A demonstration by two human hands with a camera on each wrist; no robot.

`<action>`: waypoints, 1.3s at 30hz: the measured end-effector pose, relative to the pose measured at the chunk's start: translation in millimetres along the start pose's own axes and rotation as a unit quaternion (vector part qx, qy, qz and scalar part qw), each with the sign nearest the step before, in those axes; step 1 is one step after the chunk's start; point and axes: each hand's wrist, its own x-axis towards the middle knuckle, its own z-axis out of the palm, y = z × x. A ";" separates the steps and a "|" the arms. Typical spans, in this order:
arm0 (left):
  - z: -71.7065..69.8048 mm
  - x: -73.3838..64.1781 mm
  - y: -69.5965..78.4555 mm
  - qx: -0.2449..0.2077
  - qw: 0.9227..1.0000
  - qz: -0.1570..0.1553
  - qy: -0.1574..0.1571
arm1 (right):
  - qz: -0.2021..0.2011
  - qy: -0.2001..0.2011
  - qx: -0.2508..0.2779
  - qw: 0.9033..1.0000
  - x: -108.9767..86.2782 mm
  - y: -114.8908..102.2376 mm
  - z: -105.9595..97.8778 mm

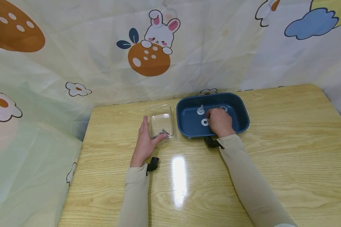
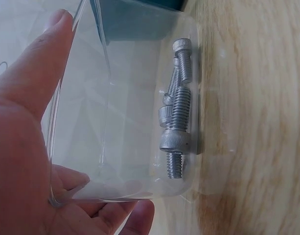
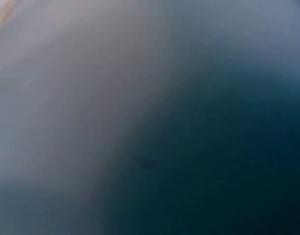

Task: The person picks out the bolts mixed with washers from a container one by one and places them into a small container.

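My left hand (image 1: 144, 145) holds a clear plastic box (image 2: 125, 199) by its left side and near corner, the thumb lying along the rim in the left wrist view. Several silver socket-head bolts (image 2: 175, 139) lie loose along its bottom edge. Inside the dark blue tray (image 1: 184, 135), my right hand (image 1: 220, 122) bends its fingers down near a flat washer (image 1: 205, 122). Its fingertips are mostly hidden, so whether they pinch something does not show. Behind that, a bolt (image 1: 201, 107) stands upright on another washer (image 1: 200, 112). A third washer (image 1: 224, 108) lies farther right.
The tray stands just right of the clear box on a wood-grain table (image 1: 286, 151). A printed cloth (image 1: 215, 60) hangs at the table's back edge. Black wrist mounts (image 1: 154, 164) sit beside both sleeves. The right wrist view is dark and blurred.
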 end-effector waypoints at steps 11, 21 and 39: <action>-0.2 0.1 0.5 -0.004 1.000 -0.001 -0.002 | 0.012 -0.017 0.002 1.000 0.5 0.1 -0.4; 0.3 0.4 0.6 -0.004 1.000 0.000 -0.002 | 0.007 0.004 0.008 1.000 -0.9 -1.4 -1.7; -0.8 0.2 -1.2 -0.005 1.000 -0.003 -0.001 | -0.087 0.140 0.052 0.985 -8.4 -9.9 0.0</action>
